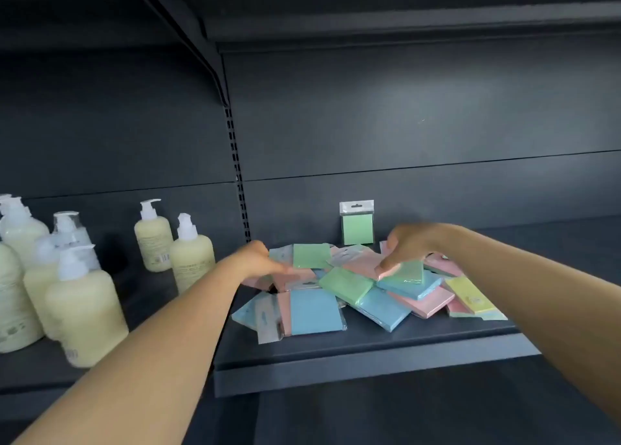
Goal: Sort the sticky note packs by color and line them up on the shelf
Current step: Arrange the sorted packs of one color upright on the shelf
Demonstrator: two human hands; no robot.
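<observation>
Packs: your jumbled pile (pixel 356 290) lies mid-shelf; one green pack (pixel 358 226) stands upright behind it.
Right hand (pixel 408 248): pinches a pink pack (pixel 386 271) on the pile.
Left hand (pixel 258 259): grip unclear, blurred.
Neighbours: soap bottles (pixel 191 253) left.
Shelf (pixel 369 360): bare front strip.

L hand (pixel 258 259), R hand (pixel 403 246): arms outstretched, fingers curled.

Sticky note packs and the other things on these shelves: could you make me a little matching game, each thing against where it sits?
Things:
1. standing green pack
2. big blue pack
3. yellow pack
4. pump bottles

Places:
A. right edge of the pile
B. neighbouring shelf on the left
C. upright against the back wall
D. front left of the pile

Pairs: 1-C, 2-D, 3-A, 4-B
</observation>
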